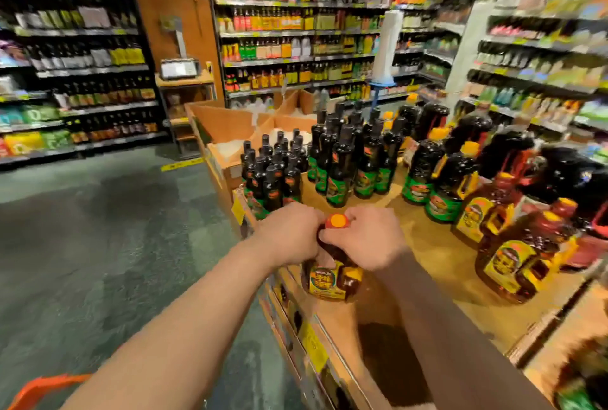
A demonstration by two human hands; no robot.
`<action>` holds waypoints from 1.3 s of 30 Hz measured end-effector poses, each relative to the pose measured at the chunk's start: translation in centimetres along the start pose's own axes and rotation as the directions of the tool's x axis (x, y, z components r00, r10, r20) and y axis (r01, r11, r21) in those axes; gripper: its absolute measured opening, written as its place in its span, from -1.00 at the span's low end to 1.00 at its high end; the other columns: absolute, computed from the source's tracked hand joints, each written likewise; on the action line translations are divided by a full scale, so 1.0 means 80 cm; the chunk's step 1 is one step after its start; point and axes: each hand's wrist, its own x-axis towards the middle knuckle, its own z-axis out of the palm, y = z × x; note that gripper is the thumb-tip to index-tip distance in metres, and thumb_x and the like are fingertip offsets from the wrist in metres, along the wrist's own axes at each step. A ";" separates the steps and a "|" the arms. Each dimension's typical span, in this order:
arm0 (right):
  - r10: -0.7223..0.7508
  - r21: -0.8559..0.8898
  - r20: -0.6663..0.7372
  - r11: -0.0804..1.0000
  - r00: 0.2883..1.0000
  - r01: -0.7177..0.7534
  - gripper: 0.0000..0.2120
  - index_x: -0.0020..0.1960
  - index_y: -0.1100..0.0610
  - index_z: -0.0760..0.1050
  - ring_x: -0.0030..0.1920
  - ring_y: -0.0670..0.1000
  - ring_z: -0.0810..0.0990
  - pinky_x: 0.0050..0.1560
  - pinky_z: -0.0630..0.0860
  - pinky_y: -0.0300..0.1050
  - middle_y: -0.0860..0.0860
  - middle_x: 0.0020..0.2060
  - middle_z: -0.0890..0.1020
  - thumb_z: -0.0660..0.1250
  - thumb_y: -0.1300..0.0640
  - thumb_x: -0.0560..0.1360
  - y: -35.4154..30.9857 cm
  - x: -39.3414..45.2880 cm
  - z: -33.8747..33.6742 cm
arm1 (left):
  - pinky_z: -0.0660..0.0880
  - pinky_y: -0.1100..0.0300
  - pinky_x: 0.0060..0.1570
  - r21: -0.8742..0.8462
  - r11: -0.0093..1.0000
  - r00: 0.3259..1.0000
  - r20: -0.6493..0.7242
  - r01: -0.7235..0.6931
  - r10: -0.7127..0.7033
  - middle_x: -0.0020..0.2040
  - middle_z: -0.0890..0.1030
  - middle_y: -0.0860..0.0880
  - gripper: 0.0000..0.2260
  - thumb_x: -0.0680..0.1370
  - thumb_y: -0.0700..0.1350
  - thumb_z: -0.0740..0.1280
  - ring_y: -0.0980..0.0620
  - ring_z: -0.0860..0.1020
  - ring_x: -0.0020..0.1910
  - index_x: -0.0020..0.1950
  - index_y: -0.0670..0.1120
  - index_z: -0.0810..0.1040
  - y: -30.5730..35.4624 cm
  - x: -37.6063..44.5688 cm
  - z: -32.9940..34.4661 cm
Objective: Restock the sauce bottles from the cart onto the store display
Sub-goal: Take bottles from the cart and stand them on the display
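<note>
Along the counter's near-left edge stands the wooden display counter (437,264) itself, its bare top running back toward the far corner. Far edge — a block of dark slim bottles (273,176) at the left corner, taller green-labelled dark bottles (348,159) beside them. Right edge — handled amber jugs with yellow labels (523,264), near one another. At the near-left edge, one sauce bottle (332,273) with an orange cap is upright, its base at the counter top. Left hand (289,235): grip curled round the bottle's neck and shoulder. Right hand (368,235): grip curled round the neck just under the cap, fingertips meeting the left hand.
</note>
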 end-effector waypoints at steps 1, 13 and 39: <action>0.037 -0.022 -0.011 0.999 0.999 -0.037 -0.62 -0.35 0.11 0.47 -0.26 0.04 0.44 -0.33 0.30 -0.07 -0.02 -0.39 0.48 0.38 -0.20 0.38 0.019 0.006 -0.011 | 0.55 0.01 -0.14 0.008 0.999 0.999 0.004 -0.047 0.047 -0.10 0.64 -0.08 -0.64 0.34 0.14 0.52 -0.15 0.58 -0.04 0.00 0.00 0.56 0.014 0.023 -0.001; 0.438 0.041 -0.319 0.893 0.841 -0.449 -0.66 -0.37 0.13 0.48 -0.42 -0.07 0.43 -0.49 0.32 -0.13 0.00 -0.44 0.51 0.43 -0.11 0.36 0.187 -0.004 -0.082 | 0.49 0.06 -0.21 0.054 0.896 0.896 0.091 -0.441 0.435 -0.14 0.60 -0.05 -0.87 0.43 -0.06 0.41 -0.08 0.53 -0.18 -0.19 -0.02 0.48 0.177 0.195 0.046; 0.772 0.172 -0.376 0.602 0.512 -0.780 -0.73 -0.34 0.13 0.47 -0.31 0.03 0.51 -0.30 0.48 -0.05 0.01 -0.40 0.53 0.38 -0.04 0.40 0.301 0.006 -0.098 | 0.49 0.08 -0.14 0.017 0.716 0.675 0.352 -0.698 0.649 -0.10 0.53 -0.02 -0.59 0.36 0.16 0.53 -0.07 0.55 -0.03 -0.18 -0.04 0.37 0.299 0.347 0.131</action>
